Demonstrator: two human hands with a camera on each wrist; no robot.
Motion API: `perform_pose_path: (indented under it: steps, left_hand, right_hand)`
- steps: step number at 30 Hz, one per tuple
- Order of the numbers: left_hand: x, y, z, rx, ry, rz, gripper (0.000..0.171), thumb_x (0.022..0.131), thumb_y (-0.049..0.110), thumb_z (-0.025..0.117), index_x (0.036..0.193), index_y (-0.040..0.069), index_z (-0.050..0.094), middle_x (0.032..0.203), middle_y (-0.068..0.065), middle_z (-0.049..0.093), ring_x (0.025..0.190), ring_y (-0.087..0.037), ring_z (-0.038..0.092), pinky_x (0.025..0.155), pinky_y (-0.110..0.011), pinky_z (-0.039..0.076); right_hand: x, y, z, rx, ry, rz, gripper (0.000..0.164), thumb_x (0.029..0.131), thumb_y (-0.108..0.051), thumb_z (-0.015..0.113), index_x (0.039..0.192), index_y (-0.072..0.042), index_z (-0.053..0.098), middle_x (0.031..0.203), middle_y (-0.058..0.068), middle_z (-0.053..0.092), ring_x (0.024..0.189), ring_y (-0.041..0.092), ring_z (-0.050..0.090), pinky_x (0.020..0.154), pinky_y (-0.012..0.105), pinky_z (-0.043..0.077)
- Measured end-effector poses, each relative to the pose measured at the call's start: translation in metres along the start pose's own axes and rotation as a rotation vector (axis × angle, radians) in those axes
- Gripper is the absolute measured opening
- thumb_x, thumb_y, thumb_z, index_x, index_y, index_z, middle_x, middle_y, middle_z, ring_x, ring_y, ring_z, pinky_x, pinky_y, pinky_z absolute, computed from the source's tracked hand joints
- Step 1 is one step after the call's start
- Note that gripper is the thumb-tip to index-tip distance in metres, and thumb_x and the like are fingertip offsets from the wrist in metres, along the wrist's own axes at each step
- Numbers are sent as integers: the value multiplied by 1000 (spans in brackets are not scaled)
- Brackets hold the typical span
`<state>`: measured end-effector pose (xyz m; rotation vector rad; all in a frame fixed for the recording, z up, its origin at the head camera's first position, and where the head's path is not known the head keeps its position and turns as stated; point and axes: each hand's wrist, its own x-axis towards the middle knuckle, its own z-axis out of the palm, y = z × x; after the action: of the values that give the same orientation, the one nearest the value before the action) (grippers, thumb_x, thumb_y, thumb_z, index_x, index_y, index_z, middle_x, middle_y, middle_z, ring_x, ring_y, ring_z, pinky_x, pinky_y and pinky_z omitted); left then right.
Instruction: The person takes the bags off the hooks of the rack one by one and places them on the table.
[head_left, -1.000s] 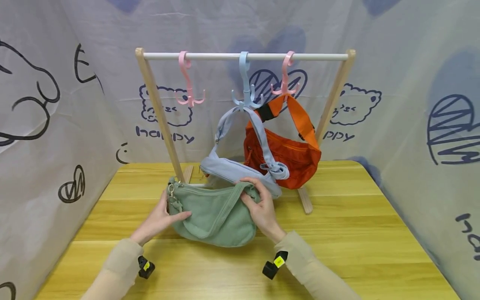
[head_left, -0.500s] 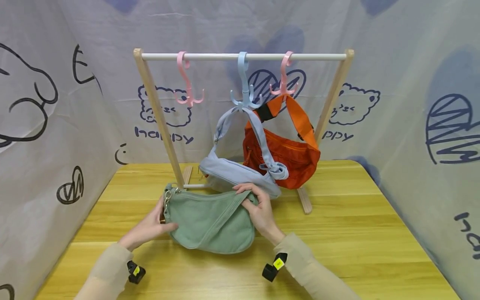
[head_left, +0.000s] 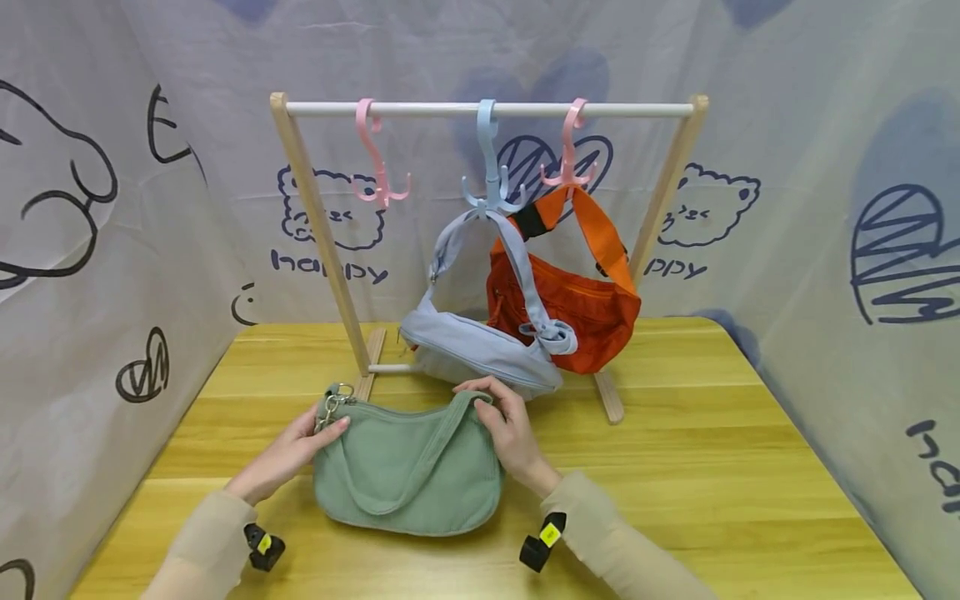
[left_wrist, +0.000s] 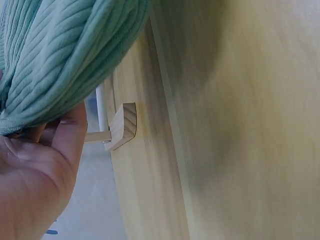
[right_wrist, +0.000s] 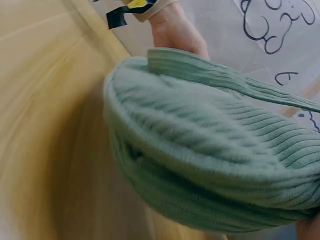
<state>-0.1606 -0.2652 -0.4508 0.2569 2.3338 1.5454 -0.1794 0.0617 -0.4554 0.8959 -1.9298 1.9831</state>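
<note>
A green corduroy shoulder bag (head_left: 457, 483) is held between both hands, its zip edge up and its strap (head_left: 420, 475) drooping across the front. My left hand (head_left: 281, 457) pinches the bag's upper left corner, thumb in front, beside a metal ring and clasp (head_left: 335, 402). At the upper right corner my right hand (head_left: 513, 433) grips the bag where the strap joins it. In the left wrist view the ribbed end of the bag (left_wrist: 70, 55) rests over my curled fingers. The right wrist view shows the bag's underside (right_wrist: 200, 145) close over the table, with a shadow below.
Behind stands a wooden rack with a white rail (head_left: 435, 109). On it hang a bare pink hook (head_left: 378, 167), a blue hook (head_left: 489, 158) bearing a light blue bag (head_left: 480, 350), and another pink hook (head_left: 570, 150) bearing an orange bag (head_left: 577, 317). Printed cloth surrounds the table (head_left: 712, 483).
Both hands have brought the green bag down and left, nearer the person and away from the rack. The left hand loosened its fingers, then took hold again at the upper left corner.
</note>
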Motion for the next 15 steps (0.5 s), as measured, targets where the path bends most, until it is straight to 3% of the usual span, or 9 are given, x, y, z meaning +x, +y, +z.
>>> perform_pose_path:
  steps: [4, 10, 15]
  left_hand:
    - [-2, -2, -3, -20, 7, 4, 75, 108, 40, 45, 163, 7, 6, 168, -27, 9, 154, -48, 12, 121, -66, 20]
    - [-9, -7, -11, -15, 35, -67, 71, 108, 41, 45, 160, 2, 16, 159, -28, 32, 145, -42, 35, 116, -58, 37]
    - [-14, -16, -17, 26, 55, -139, 75, 107, 45, 45, 159, -1, 17, 153, -30, 40, 142, -41, 42, 115, -59, 37]
  right_hand:
    - [-3, 0, 6, -5, 28, 99, 23, 103, -7, 47, 114, 10, 59, 114, 34, 62, 104, 2, 61, 95, 18, 48]
    - [-10, -2, 16, 80, 60, 412, 28, 102, -9, 53, 124, 8, 50, 115, 26, 62, 96, 0, 58, 88, 18, 46]
    - [-18, 1, 21, 84, 2, 609, 35, 101, -12, 55, 132, 1, 45, 120, 27, 66, 95, 7, 62, 89, 23, 48]
